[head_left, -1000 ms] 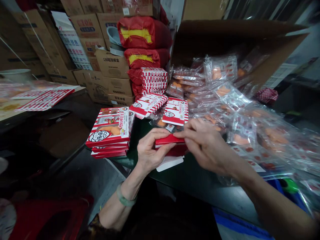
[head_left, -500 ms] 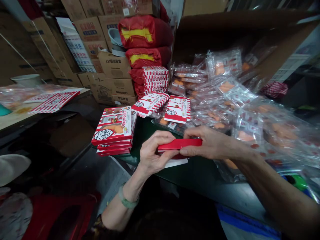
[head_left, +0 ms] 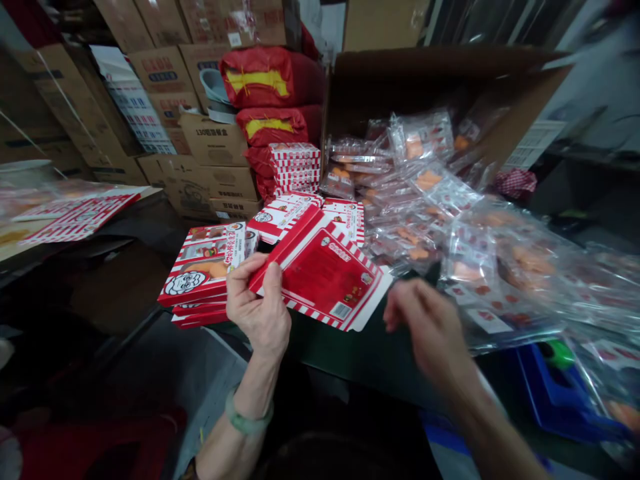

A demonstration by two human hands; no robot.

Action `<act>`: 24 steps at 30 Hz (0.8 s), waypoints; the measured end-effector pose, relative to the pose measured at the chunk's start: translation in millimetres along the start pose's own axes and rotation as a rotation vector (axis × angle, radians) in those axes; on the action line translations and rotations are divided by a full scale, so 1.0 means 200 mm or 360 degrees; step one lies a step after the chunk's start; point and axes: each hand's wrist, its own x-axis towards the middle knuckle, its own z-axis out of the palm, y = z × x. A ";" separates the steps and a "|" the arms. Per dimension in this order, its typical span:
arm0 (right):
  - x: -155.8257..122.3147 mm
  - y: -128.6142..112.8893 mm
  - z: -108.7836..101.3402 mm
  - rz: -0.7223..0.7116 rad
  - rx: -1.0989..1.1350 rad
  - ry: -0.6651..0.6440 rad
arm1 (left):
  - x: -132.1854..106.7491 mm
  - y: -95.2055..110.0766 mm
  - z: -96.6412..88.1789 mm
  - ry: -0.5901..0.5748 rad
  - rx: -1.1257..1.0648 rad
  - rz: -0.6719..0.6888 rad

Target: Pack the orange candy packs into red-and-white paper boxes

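My left hand grips a flat red-and-white cardboard box at its closed left end, thumb in front. The box is tilted, its red printed back with a barcode facing me. At its right end a white flap sticks out. Just right of that flap is my right hand, apart from the box, its fingers curled and smeared by motion. Beside my left hand stands a stack of printed boxes. Several clear plastic packets with orange pieces inside lie heaped beyond my right hand.
Behind the held box lie more printed boxes, with a striped stack farther back. A large open carton stands behind the packets. Red bundles and brown cartons are piled at the back. A blue tray sits at right.
The box has been lifted and turned, so its printed back now shows instead of its narrow edge. My right hand has let go of it and moved right and down. The view has shifted slightly.
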 end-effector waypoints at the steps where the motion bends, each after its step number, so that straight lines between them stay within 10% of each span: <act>1: -0.06 0.05 0.00 0.0056 -0.0077 0.0045 | -0.01 -0.02 0.01 0.0060 -0.0032 -0.0092; 5: -0.09 0.18 -0.02 0.0106 -0.0052 0.0404 | -0.04 -0.07 0.04 0.0155 -0.0379 -0.0614; 12: 0.09 0.18 -0.05 0.0219 0.0263 0.0112 | -0.23 -0.19 -0.09 -0.0246 -0.0417 -0.1231; 16: 0.12 0.16 -0.05 -0.0058 0.0221 0.0248 | -0.27 -0.19 -0.19 -0.0283 0.0291 -0.0545; 19: 0.13 0.06 -0.04 -0.0392 -0.0209 -0.0208 | -0.21 -0.10 -0.20 -0.0536 0.0721 0.0192; 24: 0.12 -0.14 0.06 -0.0988 -0.0450 -0.0688 | -0.09 -0.01 -0.17 -0.1150 0.0793 0.0355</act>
